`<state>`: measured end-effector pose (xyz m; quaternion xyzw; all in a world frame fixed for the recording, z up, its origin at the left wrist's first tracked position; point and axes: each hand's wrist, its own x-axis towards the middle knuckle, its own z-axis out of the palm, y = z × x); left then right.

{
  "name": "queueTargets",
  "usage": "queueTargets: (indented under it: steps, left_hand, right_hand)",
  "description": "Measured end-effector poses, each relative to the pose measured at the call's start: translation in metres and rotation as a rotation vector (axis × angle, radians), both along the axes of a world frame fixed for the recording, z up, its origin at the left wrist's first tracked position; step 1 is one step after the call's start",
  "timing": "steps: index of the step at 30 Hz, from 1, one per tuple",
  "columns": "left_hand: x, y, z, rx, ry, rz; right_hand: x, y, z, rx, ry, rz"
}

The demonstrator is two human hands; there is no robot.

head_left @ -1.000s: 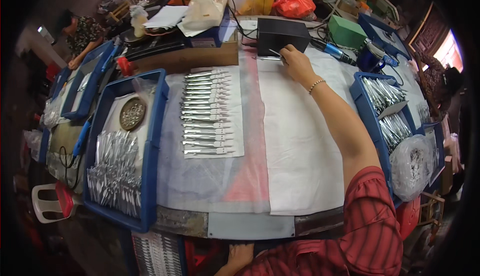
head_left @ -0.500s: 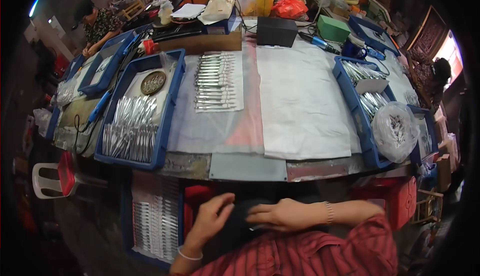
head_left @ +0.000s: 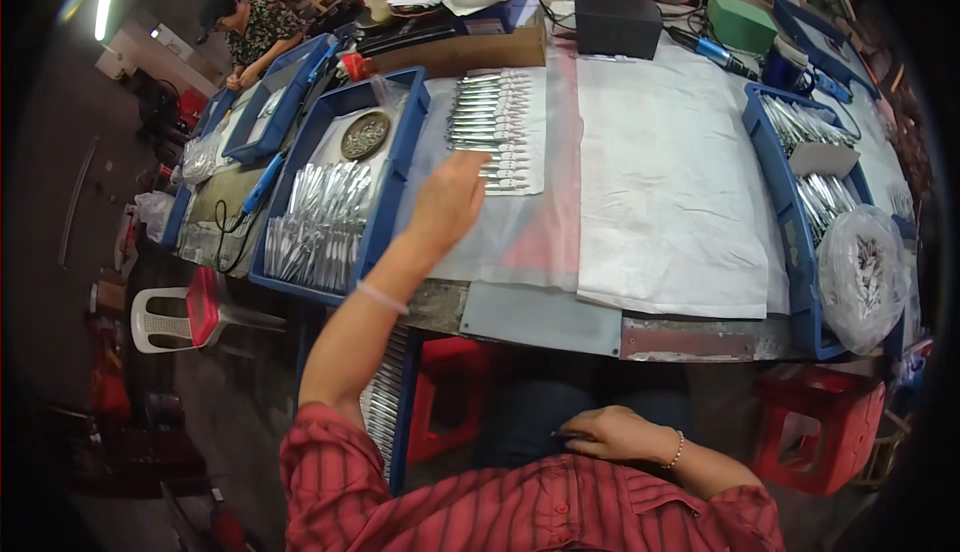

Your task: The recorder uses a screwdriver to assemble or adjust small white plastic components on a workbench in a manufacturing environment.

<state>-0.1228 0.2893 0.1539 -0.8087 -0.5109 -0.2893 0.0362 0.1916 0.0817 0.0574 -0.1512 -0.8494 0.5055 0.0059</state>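
Observation:
My left hand [head_left: 448, 208] reaches over the table to the row of slim silver metal pieces [head_left: 512, 137], which lie side by side on a white sheet. Its fingers are bunched at the row's lower left end; whatever they pinch is hidden. Down at my lap, my right hand [head_left: 622, 434] rests with fingers curled in, and I cannot make out what is inside them. To the left of the row stands a blue tray [head_left: 385, 222] holding many silver pieces [head_left: 320, 217] and a round dish [head_left: 366, 136] of small metal parts.
A white cloth [head_left: 670, 192] covers the table's middle. At right, a blue bin [head_left: 775, 207] holds silver pieces beside a clear bag [head_left: 865, 282] of metal parts. Behind are a black box [head_left: 618, 29] and a blue rotary tool [head_left: 712, 52]. A co-worker [head_left: 262, 37] sits far left.
My left hand has gone from above my lap up and forward to the row of metal pieces. My right hand stays low at my lap. The view has shifted, so the table appears further right.

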Motion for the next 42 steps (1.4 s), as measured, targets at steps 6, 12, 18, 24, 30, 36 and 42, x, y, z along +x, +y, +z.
queueTargets:
  steps: [6,12,18,24,30,36,42]
  left_hand:
    - [-0.023,0.091,-0.027,0.081,0.546,0.049]
    - [-0.023,0.102,-0.027,0.117,0.694,-0.062]
    - [-0.014,0.066,0.006,0.159,0.304,0.015]
    - [0.024,-0.109,0.039,-0.521,-0.823,0.062]
    - [0.054,-0.240,-0.027,-1.381,-1.681,0.092]
    - [0.082,-0.272,-0.093,-1.616,-1.611,0.087]
    - [0.094,-0.282,-0.114,-1.596,-1.448,0.088]
  right_hand:
    - [0.014,-0.002,-0.020,-0.018,-0.061,-0.447]
    - [0.015,0.006,-0.034,-0.171,-0.078,-0.469]
    - [0.009,0.002,-0.028,-0.025,-0.117,-0.595]
    - [0.017,-0.006,-0.006,-0.009,-0.259,-0.362]
    - [0.028,-0.016,0.025,0.065,-0.306,-0.430]
    - [0.019,-0.018,0.071,0.070,-0.097,-0.487]
    - [0.001,-0.027,0.062,0.132,-0.052,-0.548]
